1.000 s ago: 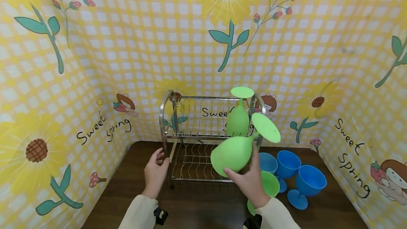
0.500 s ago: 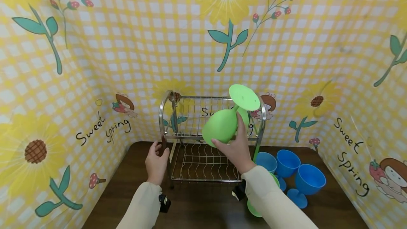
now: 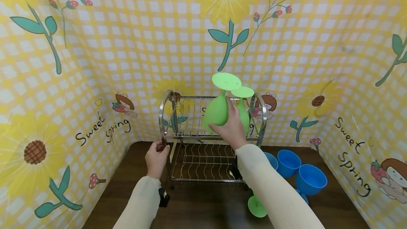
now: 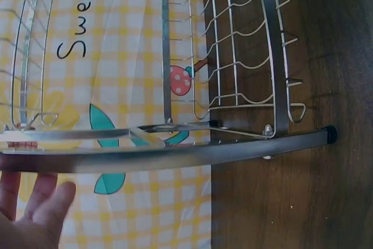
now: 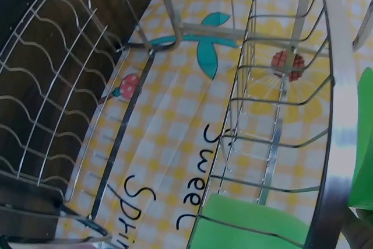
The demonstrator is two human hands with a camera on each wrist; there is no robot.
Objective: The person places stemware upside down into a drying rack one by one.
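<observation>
My right hand [image 3: 230,126] grips a green plastic goblet [image 3: 216,112] by its bowl and stem. The goblet is upside down at the upper tier of a metal two-tier dish rack [image 3: 210,180], its foot on top. Close on its right, another inverted green goblet [image 3: 243,92] stands in that tier, partly hidden by my hand. In the right wrist view the held goblet [image 5: 364,138] shows only at the right edge. My left hand [image 3: 155,160] holds the rack's left post, fingers [image 4: 44,193] behind the bar in the left wrist view.
On the table's right stand blue goblets [image 3: 311,179], upright, and a green goblet [image 3: 257,206] mostly hidden by my right sleeve. The rack's lower tier [image 3: 197,160] has wavy wires. A yellow checked cloth [image 3: 143,63] hangs behind and at both sides.
My right hand has carried the goblet left and up from the table's right side to the upper tier, turning it more upright, foot on top. The left hand stays at the post.
</observation>
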